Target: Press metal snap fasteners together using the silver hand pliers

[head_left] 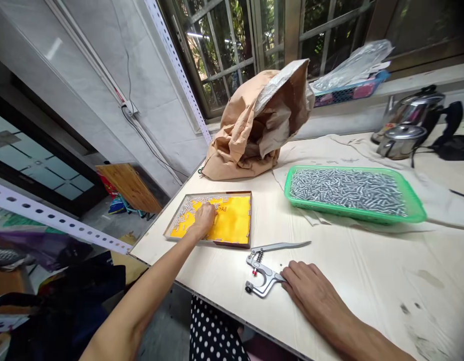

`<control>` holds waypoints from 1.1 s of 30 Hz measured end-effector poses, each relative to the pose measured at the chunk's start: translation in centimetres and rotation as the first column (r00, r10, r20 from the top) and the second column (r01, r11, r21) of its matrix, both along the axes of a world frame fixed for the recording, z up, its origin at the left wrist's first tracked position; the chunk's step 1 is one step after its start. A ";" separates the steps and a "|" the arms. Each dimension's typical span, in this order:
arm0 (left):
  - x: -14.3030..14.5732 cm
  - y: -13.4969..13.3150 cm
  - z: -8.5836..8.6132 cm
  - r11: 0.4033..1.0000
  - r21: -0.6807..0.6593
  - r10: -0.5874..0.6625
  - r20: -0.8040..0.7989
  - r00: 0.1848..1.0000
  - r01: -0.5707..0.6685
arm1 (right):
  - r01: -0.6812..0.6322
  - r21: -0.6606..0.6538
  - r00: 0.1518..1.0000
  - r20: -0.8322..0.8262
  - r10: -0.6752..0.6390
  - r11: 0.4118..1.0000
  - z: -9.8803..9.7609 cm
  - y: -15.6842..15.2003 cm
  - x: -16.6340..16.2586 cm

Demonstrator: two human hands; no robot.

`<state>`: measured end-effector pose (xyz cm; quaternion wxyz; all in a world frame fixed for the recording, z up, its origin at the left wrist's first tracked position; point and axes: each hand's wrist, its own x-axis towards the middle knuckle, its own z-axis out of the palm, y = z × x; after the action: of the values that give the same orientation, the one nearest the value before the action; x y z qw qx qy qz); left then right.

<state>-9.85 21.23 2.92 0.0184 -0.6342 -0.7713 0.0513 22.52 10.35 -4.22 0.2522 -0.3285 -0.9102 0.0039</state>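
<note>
My left hand [205,219] reaches into a shallow tray lined with yellow [235,220], its fingers closed and pointing down. Whatever is between those fingertips is too small to make out. Small silvery metal pieces [184,209] lie scattered along the tray's left and far side. My right hand [309,288] rests on the table with its fingers curled over the lower handle of a pair of hand press pliers [267,276]. These pliers lie flat with their jaws to the left, and their upper handle stands apart from the hand. The end of the lower handle is hidden under my fingers.
A green basket [416,213] full of small metal pieces stands to the right, on a pale cloth. Behind the tray slumps a large open brown paper sack [239,130]. A metal kettle [420,108] and pot [401,140] stand at the far right. The table edge runs close in front.
</note>
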 end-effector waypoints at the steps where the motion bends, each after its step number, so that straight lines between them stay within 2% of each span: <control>1: 0.0 0.0 0.1 1.000 0.003 0.001 0.010 1.000 -0.001 | 0.000 0.002 1.000 -0.001 0.000 1.000 0.0 0.0 0.0; 6: 0.6 -0.4 1.5 0.999 0.029 -0.027 0.091 0.996 0.024 | 0.002 -0.054 1.000 0.023 -0.001 0.999 0.5 0.0 0.1; 8: 1.8 -1.7 2.1 0.998 0.041 -0.061 0.132 0.989 0.056 | 0.008 -0.094 0.999 0.049 -0.004 0.996 0.8 -0.1 0.1; 10: 3.6 -4.0 2.4 0.995 0.048 -0.095 0.262 0.960 0.086 | 0.005 -0.117 0.998 0.068 0.003 0.993 1.0 -0.1 0.1; 11: 4.6 -5.4 2.4 0.995 0.042 -0.098 0.380 0.920 0.089 | -0.001 -0.119 0.997 0.074 0.010 0.993 1.0 0.0 0.1; 14: 7.7 -9.8 2.0 0.995 -0.066 -0.010 0.703 0.712 0.080 | -0.025 -0.084 0.997 0.077 0.032 0.996 0.9 0.1 0.2; 17: 9.7 -13.1 0.9 0.987 -0.155 0.099 0.812 0.576 0.049 | -0.044 -0.017 0.996 0.072 0.045 0.999 1.1 0.1 0.4; 21: 10.7 -14.9 -0.5 0.993 -0.118 0.112 0.872 0.476 -0.017 | -0.072 0.071 0.995 0.079 0.066 0.995 1.9 0.0 0.7; 24: 11.0 -15.6 -1.1 0.998 -0.039 0.056 0.869 0.492 -0.044 | -0.071 0.118 0.994 0.094 0.060 0.990 2.5 -0.1 0.9; 29: 11.4 -16.3 -1.8 0.998 0.058 -0.034 0.785 0.618 -0.019 | -0.064 0.101 0.993 0.106 0.054 0.993 2.2 0.0 1.0; 33: 11.3 -16.1 -2.2 1.000 0.023 -0.008 0.777 0.630 -0.016 | -0.057 0.054 0.992 0.120 0.051 0.997 1.8 0.0 1.1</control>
<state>1.46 5.09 0.69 -0.3065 -0.5926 -0.7062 -0.2371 23.64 10.35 -2.47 0.2069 -0.2962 -0.9318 -0.0346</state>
